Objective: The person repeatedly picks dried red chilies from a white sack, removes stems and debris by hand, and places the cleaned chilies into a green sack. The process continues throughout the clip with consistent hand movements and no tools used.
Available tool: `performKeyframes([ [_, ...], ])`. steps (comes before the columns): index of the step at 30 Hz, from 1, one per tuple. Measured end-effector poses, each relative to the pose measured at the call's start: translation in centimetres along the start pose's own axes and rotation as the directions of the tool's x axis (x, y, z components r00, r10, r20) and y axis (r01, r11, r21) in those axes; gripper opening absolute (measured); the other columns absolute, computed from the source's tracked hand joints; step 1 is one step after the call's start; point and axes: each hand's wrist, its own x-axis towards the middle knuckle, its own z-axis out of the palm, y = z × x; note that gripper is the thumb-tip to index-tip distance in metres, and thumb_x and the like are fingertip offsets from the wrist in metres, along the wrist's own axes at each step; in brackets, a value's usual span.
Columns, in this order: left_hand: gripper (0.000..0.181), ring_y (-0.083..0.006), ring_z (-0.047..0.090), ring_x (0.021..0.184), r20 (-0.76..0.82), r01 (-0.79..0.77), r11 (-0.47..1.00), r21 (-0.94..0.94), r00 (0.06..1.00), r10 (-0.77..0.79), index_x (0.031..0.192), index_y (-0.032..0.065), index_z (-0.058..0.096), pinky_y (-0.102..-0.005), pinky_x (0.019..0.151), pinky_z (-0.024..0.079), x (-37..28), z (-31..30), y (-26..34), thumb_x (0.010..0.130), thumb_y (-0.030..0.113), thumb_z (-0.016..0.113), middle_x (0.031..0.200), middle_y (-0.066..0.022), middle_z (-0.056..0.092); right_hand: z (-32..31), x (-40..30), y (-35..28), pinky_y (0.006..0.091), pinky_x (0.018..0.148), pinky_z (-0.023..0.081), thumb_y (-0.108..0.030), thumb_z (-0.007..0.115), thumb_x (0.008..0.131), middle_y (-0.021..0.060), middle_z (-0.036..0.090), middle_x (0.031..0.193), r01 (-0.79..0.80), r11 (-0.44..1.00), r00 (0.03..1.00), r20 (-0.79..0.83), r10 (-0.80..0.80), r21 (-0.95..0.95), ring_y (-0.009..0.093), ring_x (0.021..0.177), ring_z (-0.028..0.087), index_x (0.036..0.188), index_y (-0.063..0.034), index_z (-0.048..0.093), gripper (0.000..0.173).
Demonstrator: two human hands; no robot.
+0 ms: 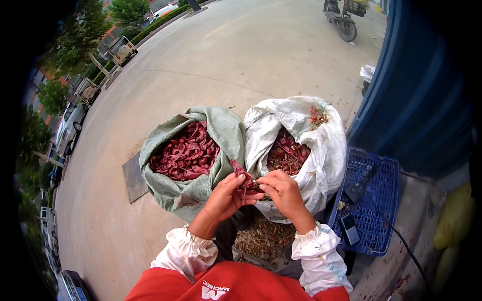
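My left hand (pixel 226 193) holds dried red chili peppers (pixel 244 180), one pointing up and left between thumb and fingers. My right hand (pixel 280 188) pinches at the stem end of the peppers with thumb and forefinger. Beyond my left hand is a green woven sack (pixel 226 131), its rim rolled down, filled with dried red chilies (pixel 184 150). Touching it on the right is a white woven sack (pixel 324 150) with chilies mixed with stems and dry bits (pixel 288 154). My fingers partly hide the held peppers.
Stems and scraps (pixel 265 239) lie on the ground between my legs. A blue plastic crate (pixel 389 199) at right holds a small dark device (pixel 350 229) and a black adapter with cable (pixel 354 191). A dark flat plate (pixel 133 178) lies left of the green sack; a blue corrugated wall (pixel 414 94) stands right.
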Motion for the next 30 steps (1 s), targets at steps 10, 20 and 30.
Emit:
performKeyframes([
  [10,0.02,-0.025,0.067,0.094,-0.148,-0.129,0.965,0.228,0.975,0.165,0.11,0.0039,0.056,-0.0309,0.075,0.054,-0.5,-0.9,0.0,0.097,0.018,0.05,0.11,-0.014,0.066,-2.0,0.7,-1.1,0.0221,0.047,0.044,-0.006,0.061,0.089,0.0046,0.061,0.08,-0.176,0.98,0.98,-0.076,0.184,0.095,0.009,0.055,0.057,0.095,0.0009,0.066,0.01],
  [20,0.027,-0.0057,0.053,0.089,0.097,-0.311,0.44,0.842,0.891,0.444,0.12,-0.001,0.058,-0.023,0.081,0.044,-0.3,-0.4,-1.8,0.096,0.011,0.057,0.099,0.0005,0.062,-1.0,0.6,-1.3,0.0399,0.068,0.048,-0.006,0.063,0.082,0.0147,0.062,0.081,-0.031,0.998,1.0,-0.007,0.03,-0.063,0.034,0.076,0.061,0.089,-0.0016,0.062,0.008],
  [30,0.023,-0.0034,0.05,0.076,0.045,-0.25,0.69,0.679,0.953,0.301,0.107,-0.0003,0.063,-0.02,0.068,0.042,0.1,-0.1,-3.2,0.094,0.018,0.062,0.085,0.0036,0.061,-0.2,0.2,-0.7,0.041,0.068,0.047,-0.011,0.061,0.085,0.0171,0.061,0.079,-0.156,0.977,0.988,0.037,0.152,0.143,0.034,0.075,0.061,0.089,0.0015,0.06,0.014],
])
